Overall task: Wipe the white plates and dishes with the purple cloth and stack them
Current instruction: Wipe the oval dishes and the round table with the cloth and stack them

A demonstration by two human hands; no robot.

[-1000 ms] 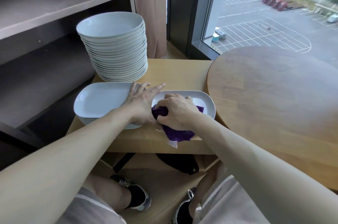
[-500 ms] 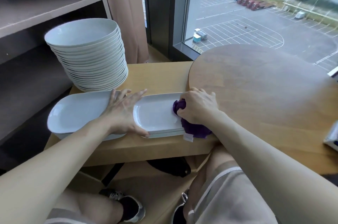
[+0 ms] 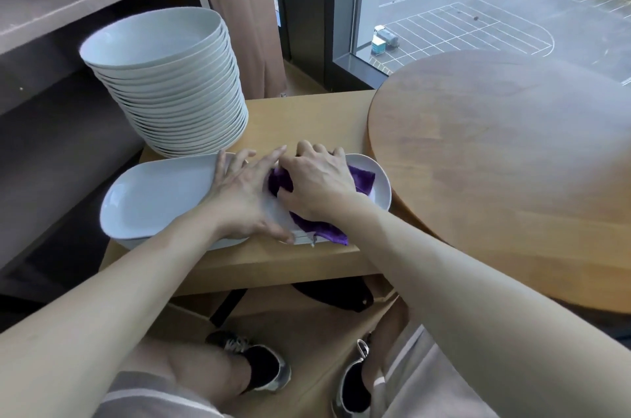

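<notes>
A tall stack of round white plates [image 3: 170, 83] stands behind. In front lie a left oblong dish [image 3: 153, 202] and a right oblong dish [image 3: 382, 194] side by side, a bunched purple cloth [image 3: 362, 178] on the right one.

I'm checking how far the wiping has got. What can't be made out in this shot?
All head view.
1. Surface of the right dish: mostly covered by the right hand and purple cloth, so cleanliness is unknowable.
2. Number of dishes beneath it: left hand and cloth hide the edges.
3. Pile beneath the left dish: its rim and the forearm hide the count.
</notes>
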